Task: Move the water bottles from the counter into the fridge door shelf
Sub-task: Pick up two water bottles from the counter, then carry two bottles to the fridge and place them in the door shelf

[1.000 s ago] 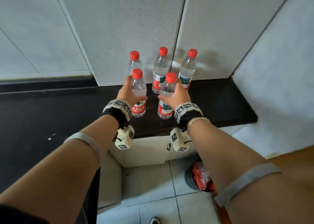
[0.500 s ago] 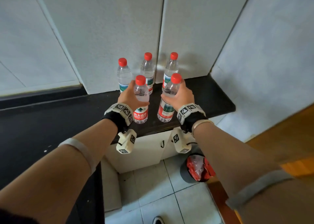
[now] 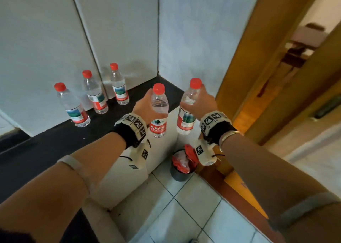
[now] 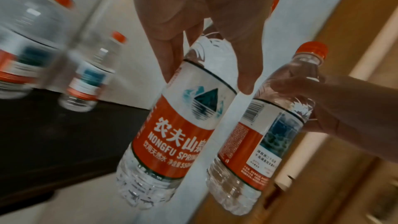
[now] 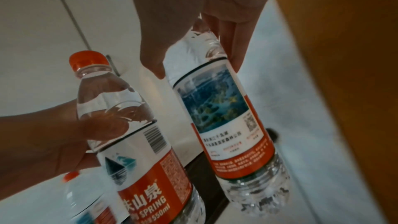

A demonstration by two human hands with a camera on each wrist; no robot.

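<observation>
Both hands grip a bottle high on its shoulder: left hand (image 3: 145, 105) around the left bottle (image 3: 158, 111), right hand (image 3: 202, 102) around the right bottle (image 3: 188, 110), both lifted clear of the black counter (image 3: 46, 141). I judge the heavy bases could swing and knock together, or slip through such high holds. Beyond my left hand, three bottles (image 3: 92, 93) stand against white panels; below, tiled floor and a bin (image 3: 181, 166); right, a wooden doorframe (image 3: 258, 58). No fridge shows.
</observation>
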